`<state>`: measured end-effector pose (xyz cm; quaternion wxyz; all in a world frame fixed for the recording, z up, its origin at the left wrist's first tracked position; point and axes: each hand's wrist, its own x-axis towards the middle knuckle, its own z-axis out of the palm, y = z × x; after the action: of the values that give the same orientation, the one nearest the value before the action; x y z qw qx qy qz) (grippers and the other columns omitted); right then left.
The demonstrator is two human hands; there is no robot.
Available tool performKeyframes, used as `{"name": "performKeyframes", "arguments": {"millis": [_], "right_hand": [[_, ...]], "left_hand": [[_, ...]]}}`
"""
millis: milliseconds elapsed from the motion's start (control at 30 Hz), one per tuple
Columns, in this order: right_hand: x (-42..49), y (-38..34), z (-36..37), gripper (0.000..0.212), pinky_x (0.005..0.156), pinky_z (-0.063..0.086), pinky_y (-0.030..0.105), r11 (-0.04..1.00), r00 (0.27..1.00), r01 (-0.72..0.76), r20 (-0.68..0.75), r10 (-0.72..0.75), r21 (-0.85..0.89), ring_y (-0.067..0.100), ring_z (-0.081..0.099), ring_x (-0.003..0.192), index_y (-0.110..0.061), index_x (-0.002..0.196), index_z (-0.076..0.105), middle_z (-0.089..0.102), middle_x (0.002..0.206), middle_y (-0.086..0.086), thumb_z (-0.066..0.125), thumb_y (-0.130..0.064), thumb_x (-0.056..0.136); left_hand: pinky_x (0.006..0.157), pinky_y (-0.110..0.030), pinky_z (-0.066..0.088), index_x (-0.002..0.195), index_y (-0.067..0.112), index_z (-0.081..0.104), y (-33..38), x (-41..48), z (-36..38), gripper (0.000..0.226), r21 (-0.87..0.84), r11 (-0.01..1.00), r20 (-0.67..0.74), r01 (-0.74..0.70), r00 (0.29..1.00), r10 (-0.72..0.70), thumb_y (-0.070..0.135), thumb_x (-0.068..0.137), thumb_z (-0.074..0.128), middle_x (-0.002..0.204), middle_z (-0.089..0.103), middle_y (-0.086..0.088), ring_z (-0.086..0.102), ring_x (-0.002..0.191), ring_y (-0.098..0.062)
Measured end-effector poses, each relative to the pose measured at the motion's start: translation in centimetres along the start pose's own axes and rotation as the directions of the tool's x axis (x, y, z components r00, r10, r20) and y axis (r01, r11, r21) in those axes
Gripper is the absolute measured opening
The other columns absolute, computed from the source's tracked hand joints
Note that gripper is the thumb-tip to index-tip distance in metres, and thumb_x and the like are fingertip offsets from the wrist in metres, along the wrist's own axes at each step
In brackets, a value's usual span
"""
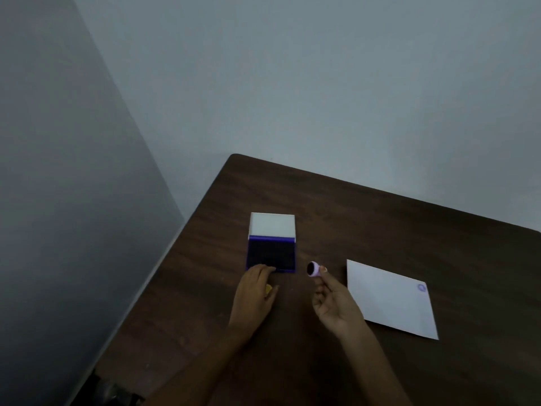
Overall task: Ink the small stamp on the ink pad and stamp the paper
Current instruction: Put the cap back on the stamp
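An open ink pad (272, 254) lies on the dark wooden table (380, 218), its white lid raised at the back and its dark blue pad facing up. My left hand (257, 291) rests with its fingertips on the pad's near edge. A small yellow thing shows under that hand's palm. My right hand (333, 303) pinches the small lilac stamp (313, 269) just right of the pad, above the table, its dark inked face turned left. A white sheet of paper (389, 300) lies to the right, with one round blue stamp mark (421, 287) near its far right corner.
The table's left edge runs diagonally beside a grey wall (73, 200). The table's far edge meets a pale wall behind. Something dark sits on the floor at the lower left (111, 391).
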<state>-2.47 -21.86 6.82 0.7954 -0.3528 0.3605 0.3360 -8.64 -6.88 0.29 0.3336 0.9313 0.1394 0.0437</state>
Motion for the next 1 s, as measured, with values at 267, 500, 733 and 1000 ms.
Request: {"name": "performKeyframes", "arguments": {"millis": [267,500,733,1000], "right_hand": [[2.9,4.2,0.8,0.019,0.056,0.054,0.019,0.997,0.999,0.009,-0.038,-0.012,-0.074,0.012,0.059,0.079,-0.005,0.098,0.062,0.064,0.092,0.01,0.059,-0.01,0.081],[3.2,4.9,0.5,0.017,0.074,0.047,0.026,0.987,0.995,0.038,-0.09,-0.053,-0.155,0.016,0.058,0.084,-0.005,0.098,0.061,0.063,0.094,0.012,0.058,-0.011,0.082],[2.6,4.5,1.0,0.017,0.071,0.049,0.026,0.983,0.994,0.111,-0.004,-0.113,-0.147,0.019,0.059,0.085,-0.003,0.1,0.06,0.063,0.093,0.013,0.053,-0.009,0.085],[2.4,4.2,1.7,0.02,0.056,0.052,0.014,0.941,0.975,0.218,0.019,-0.221,-0.258,0.014,0.058,0.079,-0.001,0.107,0.055,0.049,0.13,0.026,0.051,-0.004,0.088]], "left_hand": [[0.102,-0.024,0.029,0.131,0.02,0.043,-2.5,-0.8,-0.5,0.044,0.059,0.997,0.135,-0.042,0.99,0.034,0.028,0.089,0.053,0.138,0.04,-0.004,0.037,0.122,-0.014],[0.093,-0.025,0.039,0.119,0.014,0.053,-1.7,0.7,-1.0,0.031,-0.043,0.996,0.217,0.078,0.974,-0.067,0.021,0.089,0.054,0.13,0.047,-0.005,0.048,0.113,-0.014],[0.083,-0.029,0.052,0.097,0.007,0.065,-0.3,1.4,-3.3,0.014,-0.699,0.249,0.587,0.67,0.737,-0.336,0.008,0.086,0.057,0.101,0.065,-0.012,0.062,0.095,-0.02],[0.07,-0.033,0.058,0.096,-0.002,0.066,1.2,1.2,-5.4,0.023,-0.701,-0.168,0.713,0.693,0.689,-0.133,-0.001,0.074,0.06,0.091,0.071,-0.022,0.069,0.085,-0.027]]}}
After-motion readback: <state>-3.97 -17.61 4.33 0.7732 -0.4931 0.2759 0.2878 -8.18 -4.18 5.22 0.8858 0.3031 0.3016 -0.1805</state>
